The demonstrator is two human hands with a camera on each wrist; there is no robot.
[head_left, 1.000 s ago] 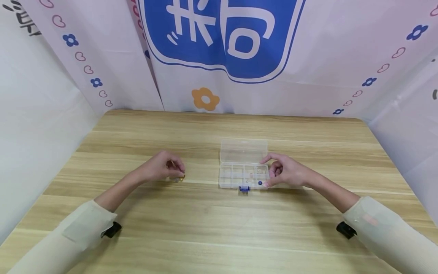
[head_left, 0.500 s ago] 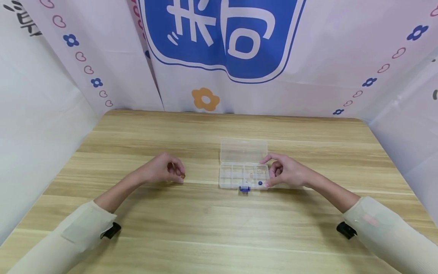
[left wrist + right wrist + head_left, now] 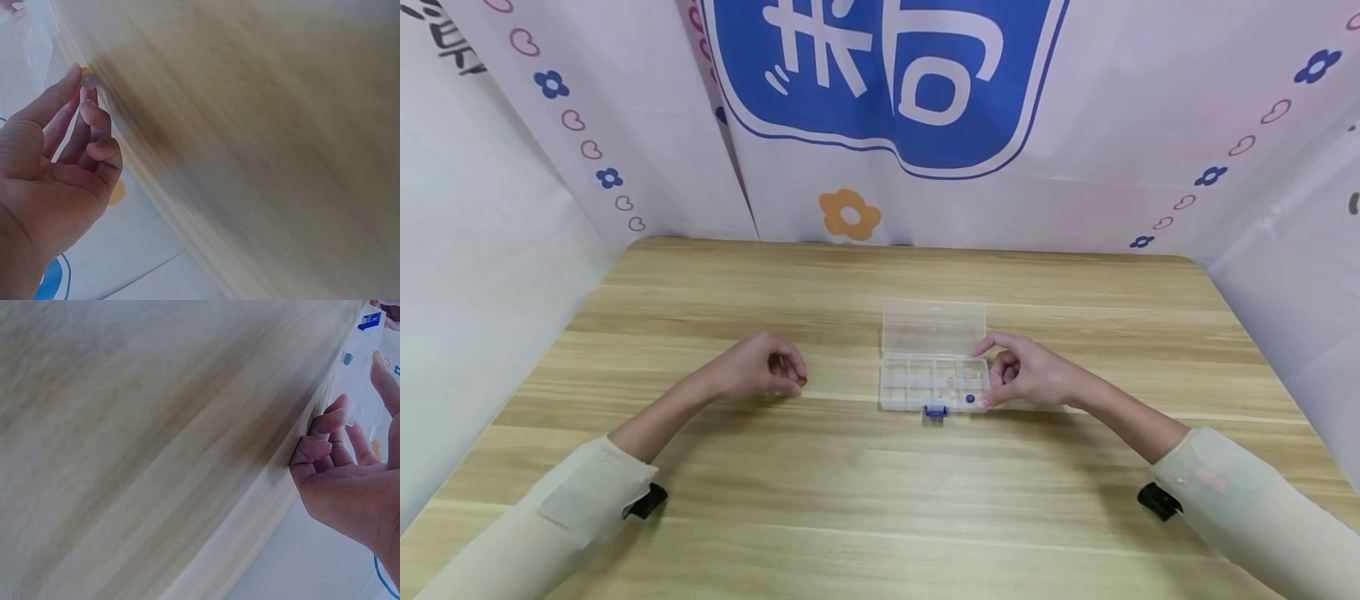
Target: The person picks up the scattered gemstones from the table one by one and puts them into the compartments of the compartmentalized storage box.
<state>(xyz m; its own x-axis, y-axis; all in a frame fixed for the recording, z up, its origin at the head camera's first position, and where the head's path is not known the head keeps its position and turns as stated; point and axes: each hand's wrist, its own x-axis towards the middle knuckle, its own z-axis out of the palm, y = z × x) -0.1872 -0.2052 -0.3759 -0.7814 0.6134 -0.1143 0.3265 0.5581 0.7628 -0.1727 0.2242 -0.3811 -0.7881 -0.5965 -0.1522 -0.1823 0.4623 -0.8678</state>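
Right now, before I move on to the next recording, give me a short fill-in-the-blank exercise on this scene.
1. The clear plastic box has its lid ____.
2. The box's latch is coloured ____.
3. The left hand pinches a small bead between its ____.
4. The ____ hand holds the box's end.

Missing words: open; blue; fingertips; right

Table: light wood-grain table (image 3: 865, 483), evenly lit.
Walls: white printed cloth (image 3: 1075, 167), blue emblem (image 3: 887, 75), orange flower (image 3: 848, 214).

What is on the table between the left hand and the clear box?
Only bare wooden table lies between the left hand and the clear box, in the head view.
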